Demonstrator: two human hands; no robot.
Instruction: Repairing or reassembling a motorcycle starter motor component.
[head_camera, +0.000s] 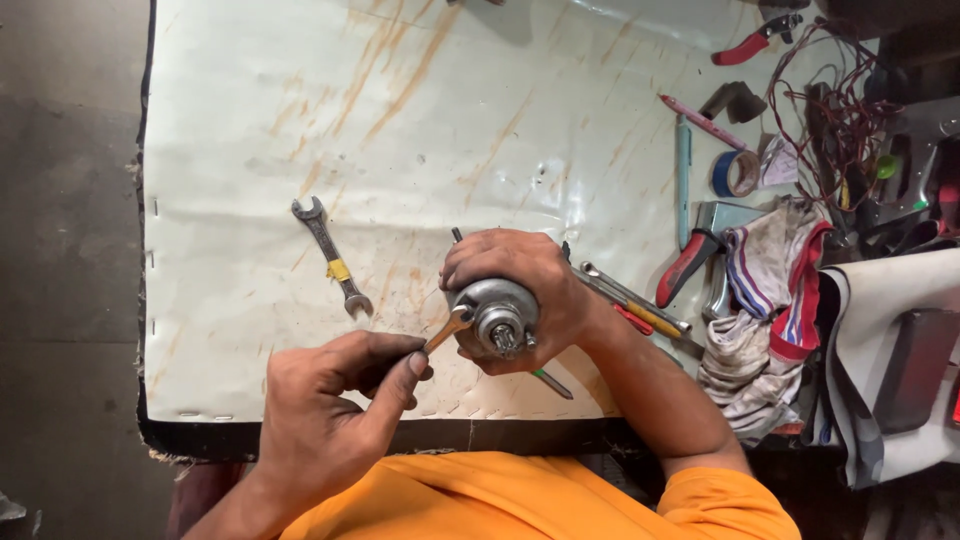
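Head view is showing the right hand (520, 285) clamping a small grey motor housing (497, 308) at frame centre, shaft end facing up, steadying it. The left hand (335, 400), lower left, is pinching a small spanner (447, 330) between thumb and fingers, its head meeting the housing's left edge. A yellow-banded wrench (331, 256) is lying on the white mat (240, 150), apart.

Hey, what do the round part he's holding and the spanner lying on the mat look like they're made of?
Round motor-like part: probably cast metal, dull grey with worn sheen. Spanner: likely steel, dark and tarnished, with a yellow band at its middle. Mat: seemingly glossy plastic sheet, rust-stained.
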